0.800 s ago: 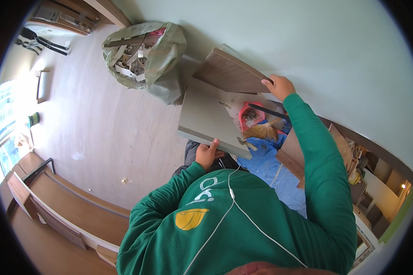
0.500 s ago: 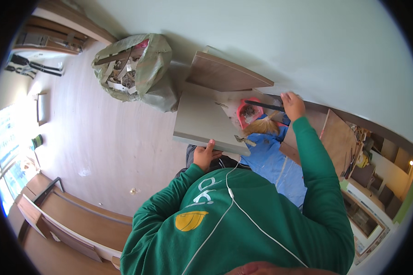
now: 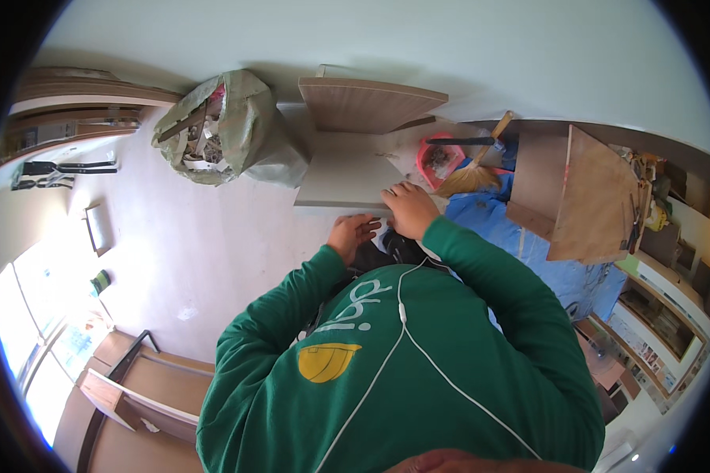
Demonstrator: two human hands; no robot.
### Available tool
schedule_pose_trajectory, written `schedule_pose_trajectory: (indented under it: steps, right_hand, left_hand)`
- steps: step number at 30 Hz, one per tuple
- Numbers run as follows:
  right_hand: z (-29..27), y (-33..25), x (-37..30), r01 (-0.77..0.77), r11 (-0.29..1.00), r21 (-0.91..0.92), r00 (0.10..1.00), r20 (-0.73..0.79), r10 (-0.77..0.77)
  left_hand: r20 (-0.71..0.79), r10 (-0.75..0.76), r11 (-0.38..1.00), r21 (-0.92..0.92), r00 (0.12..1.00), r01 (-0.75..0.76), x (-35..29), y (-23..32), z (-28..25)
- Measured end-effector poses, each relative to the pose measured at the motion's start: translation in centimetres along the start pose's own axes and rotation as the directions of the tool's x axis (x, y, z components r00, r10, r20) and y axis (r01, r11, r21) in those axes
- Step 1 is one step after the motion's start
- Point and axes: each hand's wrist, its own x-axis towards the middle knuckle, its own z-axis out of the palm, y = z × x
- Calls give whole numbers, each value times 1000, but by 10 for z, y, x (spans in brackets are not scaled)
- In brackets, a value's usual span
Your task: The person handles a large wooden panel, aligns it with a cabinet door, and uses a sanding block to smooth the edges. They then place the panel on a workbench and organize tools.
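A flat grey cabinet door (image 3: 343, 177) lies in front of me, its near edge toward my body. My right hand (image 3: 412, 211) is closed over the door's near right corner, fingers on top. At the near edge, close to the right hand, my left hand (image 3: 353, 236) has its fingers curled against the door's edge. A small metal hinge (image 3: 387, 155) shows faintly at the door's right side. Beyond the right hand are a pink dustpan (image 3: 432, 169) with debris and a dark handle, and a straw broom (image 3: 469, 180).
An open sack (image 3: 252, 118) full of scraps stands at the far left. A wooden panel (image 3: 367, 104) leans at the wall behind the door. Blue sheeting (image 3: 489, 229) covers floor at right, beside brown boards (image 3: 592, 193). Shelving parts (image 3: 158, 378) lie lower left.
My right hand has left the dustpan's handle and come down onto the grey door's near right corner. My left hand has shifted slightly along the near edge. The broom's handle now shows.
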Motion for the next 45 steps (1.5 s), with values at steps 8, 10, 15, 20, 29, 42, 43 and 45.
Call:
schedule_pose_trajectory:
  steps: [8, 10, 15, 20, 29, 42, 43, 45]
  right_hand:
    - [37, -5, 4, -102, 993, -51, 994, -29, 101]
    - [40, -8, -3, -90, 995, -47, 995, -57, 87]
    - [54, -13, -11, -121, 991, -50, 992, 38, 123]
    - [60, -7, -8, -131, 988, -85, 988, 71, 138]
    - [-48, 24, -94, -207, 974, 92, 965, -146, 219]
    - [-242, -76, -424, -603, 661, 446, 596, -299, 745]
    - [-262, -90, -459, -678, 584, 446, 526, -261, 810]
    - [-287, -116, -527, -698, 546, 463, 421, -352, 836]
  left_hand:
    - [17, -3, 979, 201, 1000, 0, -14, 20, 7]
    - [12, -21, 987, 162, 1000, 18, -12, 12, 1]
    - [32, -53, 983, 176, 998, 47, -17, -6, -13]
    - [47, -47, 976, 213, 998, 36, -16, -7, -17]
    - [453, -141, 497, 801, 880, -333, -47, 31, -10]
    - [65, -201, 561, 825, 977, 61, 135, -140, 25]
    - [23, -176, 627, 773, 984, 94, 134, -163, 51]
    - [-39, -202, 711, 681, 979, 174, 158, -213, 89]
